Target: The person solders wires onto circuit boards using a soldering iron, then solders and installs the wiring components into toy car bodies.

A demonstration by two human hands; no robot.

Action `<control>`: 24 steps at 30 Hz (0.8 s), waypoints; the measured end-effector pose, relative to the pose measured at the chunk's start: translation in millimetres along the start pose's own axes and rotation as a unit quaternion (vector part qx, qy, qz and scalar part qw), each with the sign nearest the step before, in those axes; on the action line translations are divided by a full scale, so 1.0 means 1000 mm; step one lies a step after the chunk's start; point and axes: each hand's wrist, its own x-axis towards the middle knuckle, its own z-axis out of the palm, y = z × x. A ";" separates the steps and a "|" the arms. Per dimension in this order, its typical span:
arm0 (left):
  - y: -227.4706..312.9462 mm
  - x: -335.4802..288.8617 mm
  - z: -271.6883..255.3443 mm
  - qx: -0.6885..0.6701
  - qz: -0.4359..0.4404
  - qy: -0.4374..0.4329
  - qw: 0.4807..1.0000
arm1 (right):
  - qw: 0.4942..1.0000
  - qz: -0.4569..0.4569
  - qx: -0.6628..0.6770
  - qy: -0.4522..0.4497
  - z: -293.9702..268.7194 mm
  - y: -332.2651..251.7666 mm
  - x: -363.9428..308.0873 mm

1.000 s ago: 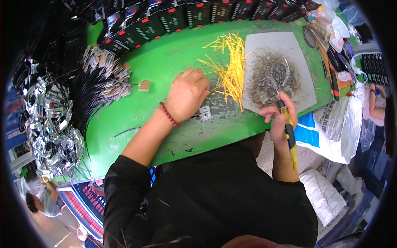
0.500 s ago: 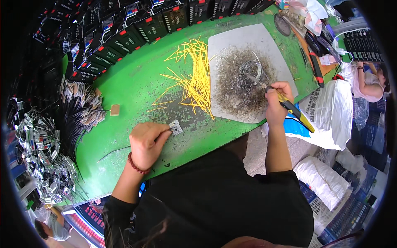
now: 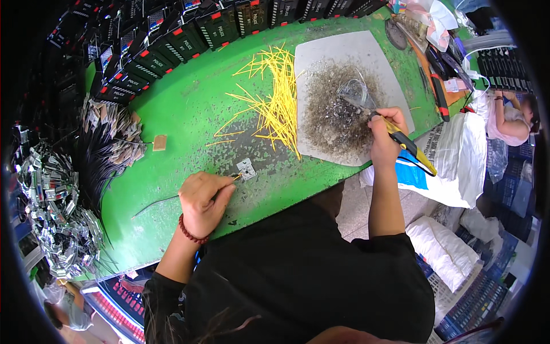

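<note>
My left hand [image 3: 205, 196] is closed in a pinch on a thin dark wire [image 3: 154, 202] whose tail trails left across the table. The wire's tip reaches past the fingertips to a small square silvery plate [image 3: 246, 169] on the green table. Whether the tip touches the plate I cannot tell. My right hand [image 3: 388, 135] grips a soldering iron [image 3: 410, 147] by its yellow and black handle. Its tip points up and left towards a loose coil of thin solder wire [image 3: 356, 92] lying on a scorched grey board [image 3: 321, 46].
A pile of yellow wires [image 3: 278, 109] lies left of the board. Black toy-like boxes [image 3: 183, 43] line the far edge. Brown-tabbed black leads [image 3: 117, 135] and silvery parts [image 3: 54, 200] crowd the left. Tools [image 3: 440, 94] and a white sack [image 3: 452, 155] are on the right.
The plate now lies slightly apart from my left fingertips, with the wire's tip showing between. The iron's tip has drawn back a little from the middle of the solder coil.
</note>
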 end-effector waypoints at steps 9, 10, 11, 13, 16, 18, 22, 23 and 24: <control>-0.001 -0.005 0.003 0.045 -0.011 0.029 0.998 | 0.989 -0.030 0.073 -0.123 0.019 -0.032 -0.033; -0.002 -0.005 0.005 0.065 0.006 0.021 0.998 | 0.983 -0.016 0.084 -0.159 0.028 -0.035 -0.042; -0.001 -0.007 0.007 0.087 0.008 0.022 0.996 | 0.974 -0.014 0.092 -0.204 0.037 -0.037 -0.052; 0.000 -0.008 0.014 0.112 0.003 0.031 0.993 | 0.968 0.005 0.114 -0.225 0.056 -0.037 -0.074; 0.002 -0.008 0.019 0.126 0.002 0.041 0.991 | 0.965 0.013 0.137 -0.224 0.074 -0.032 -0.095; 0.002 -0.007 0.020 0.131 0.003 0.047 0.990 | 0.966 0.016 0.112 -0.234 0.079 -0.027 -0.102; -0.001 -0.005 0.021 0.132 0.011 0.050 0.990 | 0.965 0.014 0.071 -0.251 0.079 -0.020 -0.106; -0.001 -0.005 0.022 0.133 0.011 0.050 0.990 | 0.965 -0.003 0.054 -0.256 0.079 -0.019 -0.106; -0.002 -0.005 0.022 0.138 0.007 0.044 0.989 | 0.965 -0.002 0.053 -0.257 0.079 -0.018 -0.106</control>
